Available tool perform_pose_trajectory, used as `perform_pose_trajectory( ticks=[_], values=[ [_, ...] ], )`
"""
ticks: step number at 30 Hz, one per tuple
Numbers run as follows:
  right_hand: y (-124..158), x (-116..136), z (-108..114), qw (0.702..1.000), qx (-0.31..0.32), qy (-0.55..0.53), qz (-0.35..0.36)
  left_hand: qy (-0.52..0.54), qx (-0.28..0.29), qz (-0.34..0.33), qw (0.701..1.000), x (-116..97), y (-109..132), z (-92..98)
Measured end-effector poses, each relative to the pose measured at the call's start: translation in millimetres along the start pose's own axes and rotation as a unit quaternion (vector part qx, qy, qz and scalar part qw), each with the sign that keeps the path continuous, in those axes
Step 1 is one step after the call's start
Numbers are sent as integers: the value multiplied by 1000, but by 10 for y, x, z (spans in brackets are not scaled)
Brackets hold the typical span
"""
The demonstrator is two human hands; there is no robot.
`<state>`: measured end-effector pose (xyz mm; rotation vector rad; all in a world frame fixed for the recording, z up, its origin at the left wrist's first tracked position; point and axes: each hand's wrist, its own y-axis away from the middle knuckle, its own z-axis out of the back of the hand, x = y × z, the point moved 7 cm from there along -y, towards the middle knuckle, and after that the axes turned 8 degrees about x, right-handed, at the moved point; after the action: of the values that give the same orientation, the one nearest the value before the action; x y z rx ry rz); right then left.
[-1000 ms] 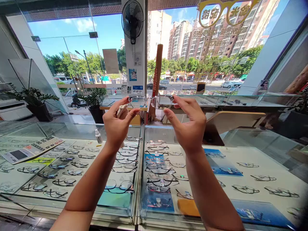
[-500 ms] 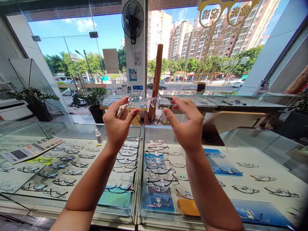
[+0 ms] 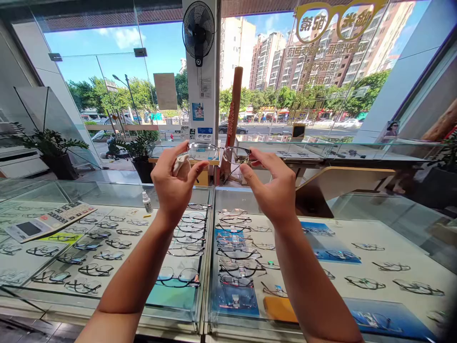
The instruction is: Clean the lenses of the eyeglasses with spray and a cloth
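Observation:
A pair of thin-rimmed glasses (image 3: 202,151) is raised in front of me, above the glass display case, lenses side by side. My left hand (image 3: 173,176) grips its left end between thumb and fingers, and a pale cloth (image 3: 181,166) is tucked in the same palm. At the right end, my right hand (image 3: 273,183) pinches the frame near the hinge. A thin temple arm shows below the right lens. Both forearms reach up over the case.
The glass case (image 3: 210,295) holds rows of glasses and an orange case (image 3: 280,309). On its top at the left are a calculator (image 3: 50,221) and a small white spray bottle (image 3: 146,202). Beyond stand potted plants (image 3: 139,152) and another glass counter (image 3: 374,155).
My right hand has shifted slightly to the left, and the right side of the glasses has moved with it. My left hand has barely moved.

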<state>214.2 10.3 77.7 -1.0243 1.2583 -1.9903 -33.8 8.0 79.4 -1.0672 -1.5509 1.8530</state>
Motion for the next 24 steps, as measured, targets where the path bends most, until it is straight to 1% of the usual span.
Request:
perform_pose_trajectory(
  ticks=[6, 12, 16, 24],
  values=[
    [3, -4, 5, 1000, -8, -4, 0, 4, 13, 10, 1000, -2, -19, -1],
    [31, 79, 32, 999, -48, 16, 16, 40, 52, 53, 996, 74, -41, -48],
    [66, 159, 36, 997, -73, 24, 33, 55, 60, 69, 994, 112, -46, -58],
    [92, 206, 63, 995, -81, 35, 38, 75, 81, 93, 990, 182, -52, -99]
  ],
)
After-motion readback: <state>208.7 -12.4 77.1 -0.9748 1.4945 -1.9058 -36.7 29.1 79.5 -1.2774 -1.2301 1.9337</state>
